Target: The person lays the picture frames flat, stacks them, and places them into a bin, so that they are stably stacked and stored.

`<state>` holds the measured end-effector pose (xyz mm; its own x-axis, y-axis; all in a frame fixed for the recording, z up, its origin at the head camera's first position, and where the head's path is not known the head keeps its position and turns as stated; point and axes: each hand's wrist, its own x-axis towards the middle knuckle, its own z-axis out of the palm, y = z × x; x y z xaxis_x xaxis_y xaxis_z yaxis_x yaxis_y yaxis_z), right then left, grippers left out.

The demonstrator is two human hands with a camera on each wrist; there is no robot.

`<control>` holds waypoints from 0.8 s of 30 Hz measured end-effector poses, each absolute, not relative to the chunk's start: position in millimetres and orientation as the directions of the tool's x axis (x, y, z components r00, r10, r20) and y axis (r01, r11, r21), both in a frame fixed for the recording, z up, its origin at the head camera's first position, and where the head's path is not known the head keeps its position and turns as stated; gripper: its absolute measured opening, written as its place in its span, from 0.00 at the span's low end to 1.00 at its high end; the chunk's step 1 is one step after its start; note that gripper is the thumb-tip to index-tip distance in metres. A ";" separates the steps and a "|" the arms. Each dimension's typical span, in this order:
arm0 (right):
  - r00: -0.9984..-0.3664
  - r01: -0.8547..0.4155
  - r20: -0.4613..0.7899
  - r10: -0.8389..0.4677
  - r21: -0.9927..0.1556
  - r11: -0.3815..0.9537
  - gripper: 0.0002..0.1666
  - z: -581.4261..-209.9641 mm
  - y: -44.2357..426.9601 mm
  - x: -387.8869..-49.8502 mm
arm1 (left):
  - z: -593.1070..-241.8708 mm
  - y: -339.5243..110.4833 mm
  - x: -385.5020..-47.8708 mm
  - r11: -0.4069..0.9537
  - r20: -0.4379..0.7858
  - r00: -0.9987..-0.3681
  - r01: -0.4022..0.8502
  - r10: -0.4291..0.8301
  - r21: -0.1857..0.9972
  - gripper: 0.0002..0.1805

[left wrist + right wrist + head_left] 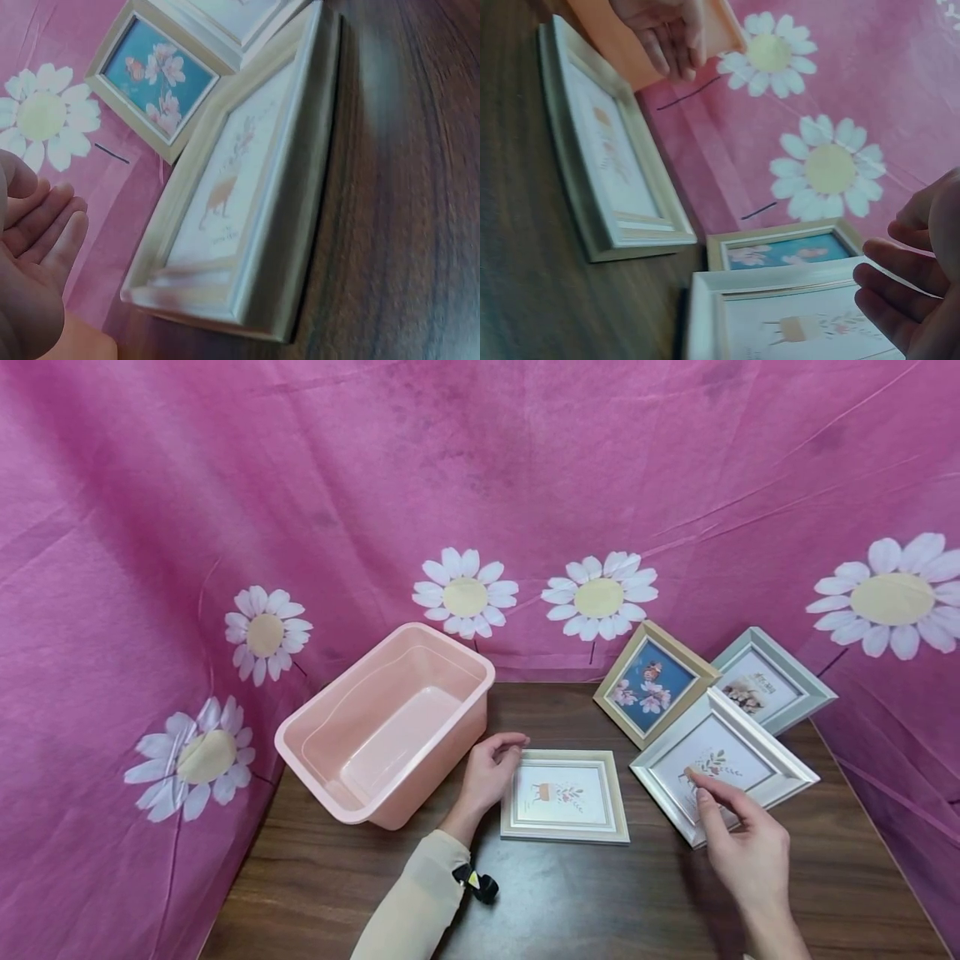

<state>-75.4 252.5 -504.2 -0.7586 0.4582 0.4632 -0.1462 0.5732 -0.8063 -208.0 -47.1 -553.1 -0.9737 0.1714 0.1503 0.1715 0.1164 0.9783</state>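
A cream picture frame (564,795) with a deer picture lies face up on the table. My left hand (489,775) is at its far left corner, fingers loosely bent and holding nothing; the left wrist view shows the hand (37,255) apart from the frame. On the right, a silvery-white picture frame (716,747) with a similar picture stands tilted. Over its near side is my right hand (750,856), its fingers relaxed with nothing between them. In the right wrist view, that hand (922,277) overlaps the white frame's edge; contact cannot be told.
Behind the white frame are a wood-coloured frame (643,687) with a blue flower picture and a grey-green frame (765,685). A pink plastic bin (438,777) stands left of my left hand. A pink flowered cloth (525,460) hangs around the brown table (585,902).
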 end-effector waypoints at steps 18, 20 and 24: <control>-0.675 -0.133 0.481 0.559 -0.825 0.549 0.13 -473.8 277.0 -72.7 | -544.5 -34.9 -205.8 0.146 0.149 -0.973 0.176 0.178 0.973 0.13; -0.658 -0.146 0.483 0.577 -0.834 0.532 0.13 -471.4 279.1 -72.5 | -544.4 -33.6 -205.6 0.153 0.152 -0.972 0.180 0.178 0.972 0.13; -0.638 -0.177 0.497 0.588 -0.838 0.516 0.13 -465.0 282.2 -71.3 | -543.1 -32.1 -204.9 0.166 0.171 -0.967 0.203 0.186 0.965 0.13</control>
